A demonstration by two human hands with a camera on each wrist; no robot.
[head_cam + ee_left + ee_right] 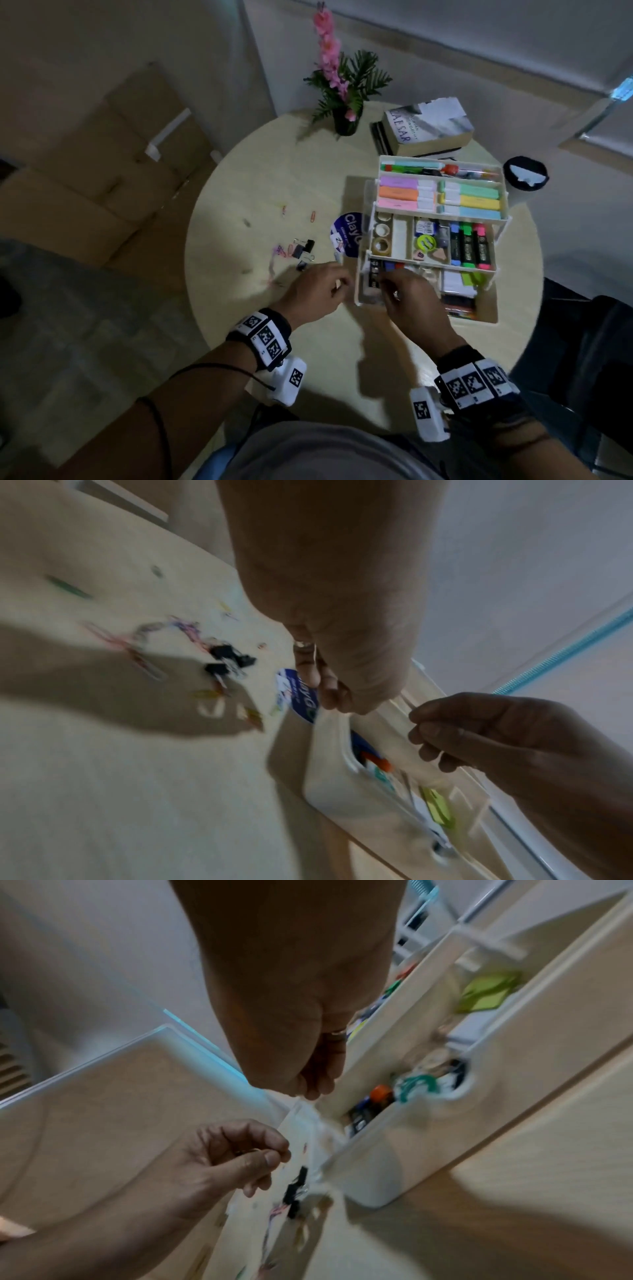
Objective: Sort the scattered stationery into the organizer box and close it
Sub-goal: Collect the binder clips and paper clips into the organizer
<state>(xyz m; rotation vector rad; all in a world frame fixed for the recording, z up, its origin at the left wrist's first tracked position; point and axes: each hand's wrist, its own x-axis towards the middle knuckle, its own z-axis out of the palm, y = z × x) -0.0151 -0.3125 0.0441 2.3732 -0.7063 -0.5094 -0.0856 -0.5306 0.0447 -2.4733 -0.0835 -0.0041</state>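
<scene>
**Two hands at the organizer's near-left corner; loose clips not yet filed**

Item: organizer box (435, 236), tiered, all trays fanned open, standing on the right half of the round surface (260, 192). Upper trays carry highlighters and markers; the lowest tray, nearest the person, holds small mixed items.

Item: scattered stationery. Black binder clips (305, 250) and coloured paper clips (284, 250) lie left of the box, well apart from it; a round blue label (347, 233) lies against the box's left wall.

Left hand (317, 291): fingers curled, thumb pressed to forefinger in a narrow pinch just beside the box corner. What it pinches is too small to name; probably a clip.

Right hand (407, 301): fingers bent down over the lowest tray's left compartment. Whether it grips anything cannot be told.

Handling note (judgement): carry the pinched piece fully over the compartment before letting go, low and close to the tray. Steady the tray with the right hand, since the fanned tiers look liable to swing.
</scene>
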